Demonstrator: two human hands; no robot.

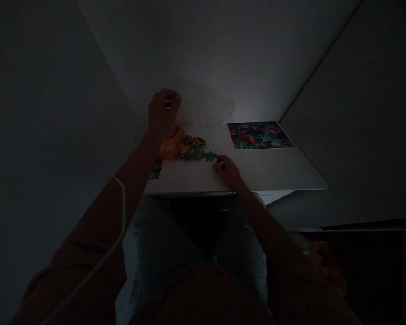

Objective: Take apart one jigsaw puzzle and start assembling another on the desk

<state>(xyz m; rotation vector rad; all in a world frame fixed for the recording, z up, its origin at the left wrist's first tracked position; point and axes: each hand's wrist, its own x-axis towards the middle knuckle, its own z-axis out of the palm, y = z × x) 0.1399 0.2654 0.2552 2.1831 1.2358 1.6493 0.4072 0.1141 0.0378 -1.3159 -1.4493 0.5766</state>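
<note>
In the dim head view, my right hand [228,172] is low over the table, thumb and fingers pinched at the edge of a teal jigsaw puzzle piece [209,156]. That piece lies at the near right end of a heap of jigsaw pieces [192,145]. My left hand [163,112] is raised well above the tabletop, in front of the wall. Its fingers are curled in towards the thumb; whatever they may hold is too dark to make out. Below it stands an orange package [172,145], partly covered by my left wrist.
A colourful printed picture [260,135] lies flat at the back right of the white table [203,178]. Another dark printed sheet [156,169] shows beside my left forearm. Walls enclose the table. A pale cable [123,207] runs along my left arm.
</note>
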